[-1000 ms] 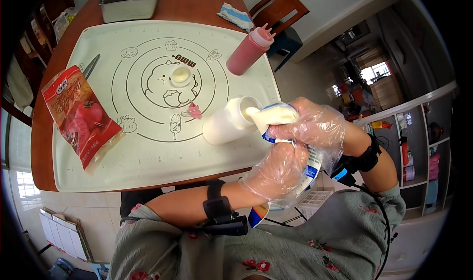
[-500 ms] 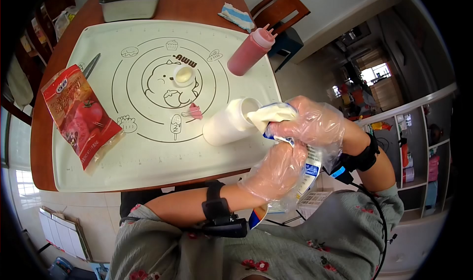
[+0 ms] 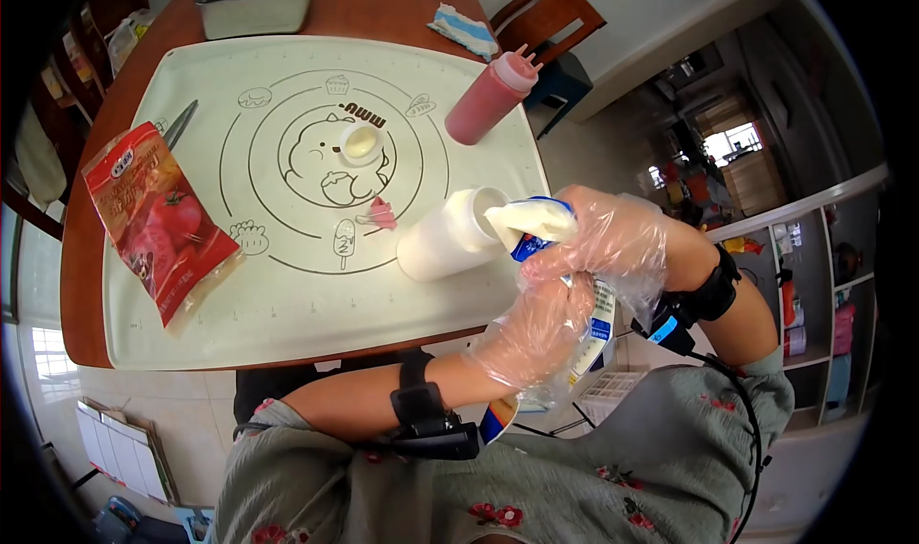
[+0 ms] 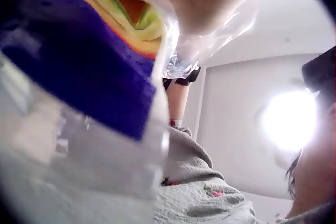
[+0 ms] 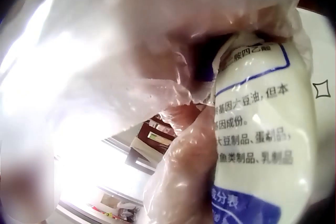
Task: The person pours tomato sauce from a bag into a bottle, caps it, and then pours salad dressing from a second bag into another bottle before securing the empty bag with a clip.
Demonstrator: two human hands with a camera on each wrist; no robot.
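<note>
I see left hand (image 3: 536,331) and right hand (image 3: 615,242) gripping pouch (image 3: 542,220); white bottle (image 3: 443,242) at nine o'clock from pouch's tip.

Left fingers (image 3: 565,297) and right fingers (image 3: 548,260) curl close together.

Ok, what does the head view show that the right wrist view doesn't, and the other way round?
Only the head view shows the open neck of the white bottle, the red bottle and the red packet. Only the right wrist view shows Chinese print on the pouch large enough to read. Both show the pouch and the right hand gripping it in a clear plastic glove.
</note>
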